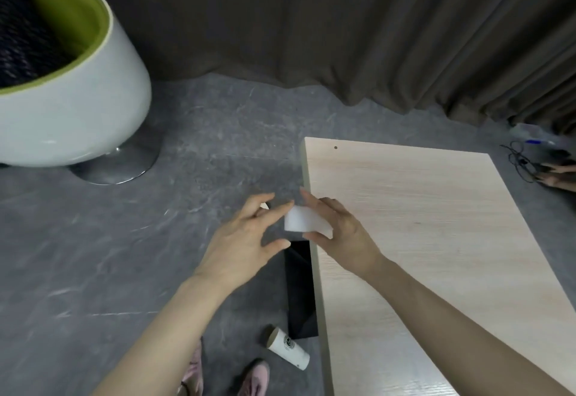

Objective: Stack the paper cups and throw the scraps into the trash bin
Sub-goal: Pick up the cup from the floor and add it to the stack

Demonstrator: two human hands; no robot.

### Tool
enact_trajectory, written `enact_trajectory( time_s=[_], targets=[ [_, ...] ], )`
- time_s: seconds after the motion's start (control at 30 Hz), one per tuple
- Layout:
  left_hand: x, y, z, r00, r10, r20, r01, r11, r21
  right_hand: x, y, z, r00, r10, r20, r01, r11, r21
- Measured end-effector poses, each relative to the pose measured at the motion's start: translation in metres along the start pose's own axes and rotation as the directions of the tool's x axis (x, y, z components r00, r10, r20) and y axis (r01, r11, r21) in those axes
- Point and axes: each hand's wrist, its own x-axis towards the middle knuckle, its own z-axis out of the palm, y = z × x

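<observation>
My right hand grips a white paper scrap at the left edge of the light wood table, above the black trash bin that stands on the floor against the table. My left hand hovers just left of the scrap with its fingers spread, the fingertips close to the paper. A small pale bit shows behind the left fingers; I cannot tell what it is. A white paper cup with a logo lies on its side on the floor in front of the bin.
A white round chair with a green lining stands on a chrome base at the left. Dark curtains hang behind. Cables and another person's hand are at the far right. My pink shoes are on the grey floor.
</observation>
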Motion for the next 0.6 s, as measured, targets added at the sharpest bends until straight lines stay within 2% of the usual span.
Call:
enact_trajectory(
  time_s=[0.17, 0.33, 0.47, 0.6],
  targets=[
    [-0.024, -0.011, 0.01, 0.999, 0.012, -0.049, -0.015, 0.998, -0.063, -0.013, -0.038, 0.012, 0.995, -0.033, 0.096, 0.031, 0.999, 0.026],
    [-0.061, -0.035, 0.017, 0.979, 0.008, -0.206, -0.039, 0.988, -0.147, -0.023, -0.064, 0.04, 0.991, -0.05, 0.123, 0.037, 0.994, 0.105],
    [-0.089, -0.064, 0.024, 0.946, -0.067, -0.317, 0.028, 0.992, -0.126, -0.039, -0.074, 0.07, 0.995, 0.016, 0.1, -0.015, 1.0, -0.01],
    [-0.116, -0.095, 0.033, 0.915, -0.158, -0.372, 0.093, 0.978, -0.186, -0.062, -0.081, 0.115, 0.994, 0.071, 0.085, -0.061, 0.991, -0.118]
  ],
)
